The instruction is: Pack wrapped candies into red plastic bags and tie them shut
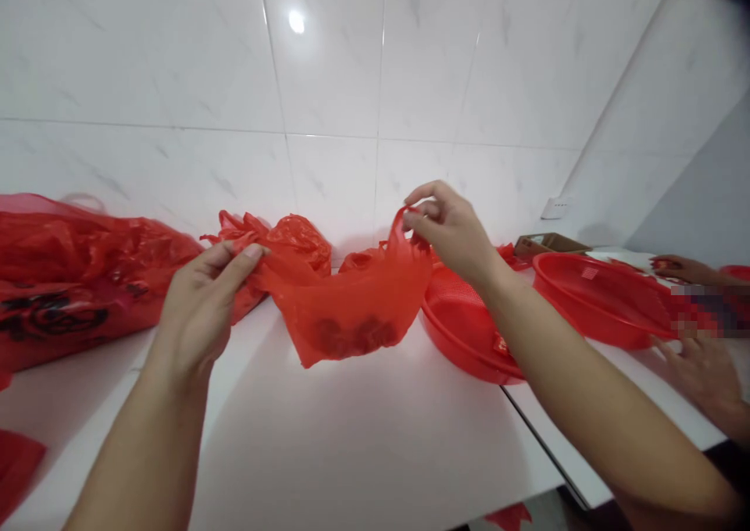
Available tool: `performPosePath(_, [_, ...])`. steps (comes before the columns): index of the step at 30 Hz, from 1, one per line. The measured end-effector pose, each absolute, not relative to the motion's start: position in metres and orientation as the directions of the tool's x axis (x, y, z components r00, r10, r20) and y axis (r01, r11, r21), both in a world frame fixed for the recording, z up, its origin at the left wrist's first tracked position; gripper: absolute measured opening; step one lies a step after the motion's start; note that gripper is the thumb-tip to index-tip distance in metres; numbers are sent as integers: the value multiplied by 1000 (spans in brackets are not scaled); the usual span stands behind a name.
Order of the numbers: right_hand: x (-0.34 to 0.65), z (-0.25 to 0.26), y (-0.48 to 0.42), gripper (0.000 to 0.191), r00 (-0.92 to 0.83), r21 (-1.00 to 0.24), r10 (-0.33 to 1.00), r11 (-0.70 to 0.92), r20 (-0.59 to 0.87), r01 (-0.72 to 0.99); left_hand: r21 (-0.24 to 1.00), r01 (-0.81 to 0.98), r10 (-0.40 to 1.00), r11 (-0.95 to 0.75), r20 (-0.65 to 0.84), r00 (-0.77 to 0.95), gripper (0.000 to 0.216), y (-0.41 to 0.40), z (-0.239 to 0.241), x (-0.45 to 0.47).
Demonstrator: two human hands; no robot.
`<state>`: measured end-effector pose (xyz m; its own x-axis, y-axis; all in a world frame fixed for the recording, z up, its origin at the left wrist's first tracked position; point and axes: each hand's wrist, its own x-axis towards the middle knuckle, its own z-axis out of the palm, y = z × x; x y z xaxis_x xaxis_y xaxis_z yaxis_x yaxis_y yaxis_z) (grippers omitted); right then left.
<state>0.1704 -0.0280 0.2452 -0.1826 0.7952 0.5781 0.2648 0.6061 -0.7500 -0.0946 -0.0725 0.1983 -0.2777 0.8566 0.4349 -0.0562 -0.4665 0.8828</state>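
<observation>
A thin red plastic bag [345, 304] hangs stretched between my two hands above the white table [351, 437]. My left hand [202, 297] pinches one upper corner between thumb and fingers. At the other end, my right hand [445, 226] grips a handle loop of the bag, its fingertips bent together. Dark rounded shapes show through the lower part of the bag; I cannot tell whether they are contents or print. Just behind and below my right forearm sits a red mesh basket [457, 336] with a small red packet [501, 345] in it.
Large filled red bags [87, 281] lie at the left, and more knotted red bags [301, 238] rest against the tiled wall [328, 62]. Rightward stand a second red basket [603, 304] and a cardboard box [548, 244]. Another person's hands [703, 367] are at the far right.
</observation>
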Motion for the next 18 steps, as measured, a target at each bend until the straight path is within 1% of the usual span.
performPosePath(2, [177, 253, -21, 10, -253, -712, 790, 613, 559, 343, 903, -50, 886, -427, 407, -221, 19, -65, 207, -92])
performPosePath(4, [181, 260, -14, 9, -227, -695, 777, 628, 588, 350, 919, -102, 919, -380, 364, -150, 21, -58, 214, -89])
performPosePath(6, [182, 265, -9, 8, -194, -677, 760, 644, 621, 357, 907, -166, 922, -388, 381, -70, 22, -53, 219, -84])
performPosePath(8, [177, 267, -8, 7, -248, -635, 742, 665, 623, 393, 902, -177, 914, -393, 405, 34, 27, -50, 222, -77])
performPosePath(9, [172, 268, -9, 7, -286, -616, 731, 678, 619, 400, 915, -132, 912, -382, 396, 103, 34, -49, 222, -72])
performPosePath(10, [167, 267, -11, 7, -327, -603, 718, 695, 615, 391, 933, -50, 915, -357, 360, 180, 44, -48, 222, -66])
performPosePath(12, [153, 265, -16, 7, -428, -599, 679, 731, 596, 326, 937, 170, 915, -304, 238, 326, 64, -45, 221, -54])
performPosePath(13, [146, 263, -19, 8, -488, -604, 652, 746, 580, 279, 915, 270, 904, -299, 181, 387, 69, -43, 220, -48])
performPosePath(14, [140, 260, -22, 11, -544, -610, 622, 757, 564, 233, 890, 337, 891, -307, 143, 432, 66, -42, 218, -43])
performPosePath(16, [130, 250, -25, 19, -582, -619, 590, 765, 560, 181, 871, 380, 874, -312, 106, 475, 46, -38, 215, -37])
performPosePath(17, [127, 242, -25, 23, -547, -620, 603, 763, 580, 183, 878, 379, 876, -291, 85, 474, 39, -37, 213, -36])
performPosePath(18, [125, 233, -23, 29, -487, -621, 629, 757, 606, 204, 894, 373, 888, -248, 56, 457, 38, -35, 211, -36])
